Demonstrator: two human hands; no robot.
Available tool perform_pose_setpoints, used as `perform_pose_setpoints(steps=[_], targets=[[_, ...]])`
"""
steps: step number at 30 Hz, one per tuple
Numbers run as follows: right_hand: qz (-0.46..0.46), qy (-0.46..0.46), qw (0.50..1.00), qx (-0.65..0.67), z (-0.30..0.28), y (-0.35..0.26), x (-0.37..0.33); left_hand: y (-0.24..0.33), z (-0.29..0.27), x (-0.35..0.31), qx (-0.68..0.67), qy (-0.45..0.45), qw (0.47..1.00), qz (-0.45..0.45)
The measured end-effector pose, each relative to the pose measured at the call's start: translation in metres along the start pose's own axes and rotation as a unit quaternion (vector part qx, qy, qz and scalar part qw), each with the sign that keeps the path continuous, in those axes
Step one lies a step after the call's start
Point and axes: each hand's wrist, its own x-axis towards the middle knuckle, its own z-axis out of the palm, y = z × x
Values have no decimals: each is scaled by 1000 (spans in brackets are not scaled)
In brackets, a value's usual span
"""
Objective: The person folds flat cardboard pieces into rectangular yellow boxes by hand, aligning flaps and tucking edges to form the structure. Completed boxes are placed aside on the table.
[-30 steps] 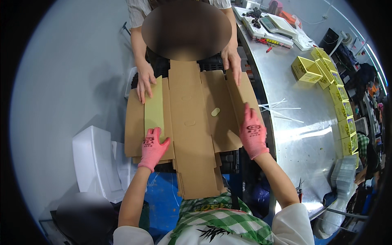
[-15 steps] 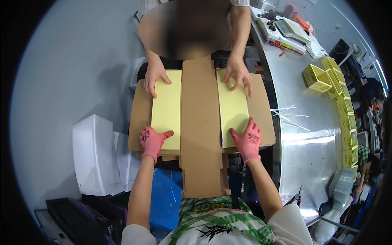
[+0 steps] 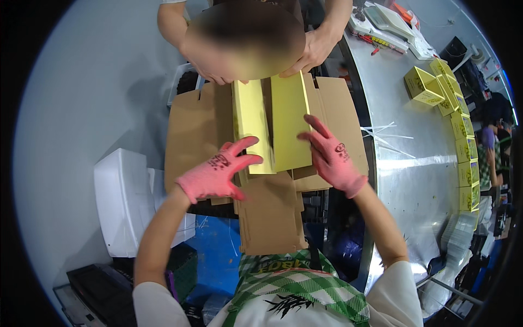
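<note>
Two long yellow card panels point(image 3: 291, 125) stand tilted up side by side over a flattened brown cardboard box point(image 3: 199, 120), with a narrow gap between them. My left hand point(image 3: 220, 170), in a pink glove, has its fingers spread at the near end of the left panel. My right hand point(image 3: 335, 155), gloved alike, is open beside the right panel's outer edge, fingertips close to it; whether they touch I cannot tell. At the far end another person's hands point(image 3: 313, 52) are on the panels, partly hidden by that person's head.
A steel table point(image 3: 403, 180) runs along the right, bearing a row of yellow boxes point(image 3: 467, 169), white strips point(image 3: 387, 136) and a scale point(image 3: 387, 22). White foam pieces point(image 3: 122, 201) stand at left. Dark crates point(image 3: 103, 291) sit low at left, beside a blue surface point(image 3: 215, 245).
The yellow panels have gone from lying flat and apart to tilted up close together. My hands have lifted off their faces to the outer sides. The other person's hands have moved farther back.
</note>
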Motion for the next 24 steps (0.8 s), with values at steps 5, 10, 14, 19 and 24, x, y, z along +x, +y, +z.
perform_pose_setpoints(steps=[5,10,14,19,24], targets=[[-122,-155,976,-94,-24,22,-10,-21,-5,23,152,51,986,55],[-157,-43,966,-201,-19,33,17,-24,20,26,94,297,946,-93],[-79,10,947,-310,28,11,35,-1,52,49,212,325,905,-175],[-60,-1,926,-372,43,5,45,11,41,48,262,253,922,-135],[-68,-8,995,-73,26,14,39,-1,44,62,233,251,916,-211]])
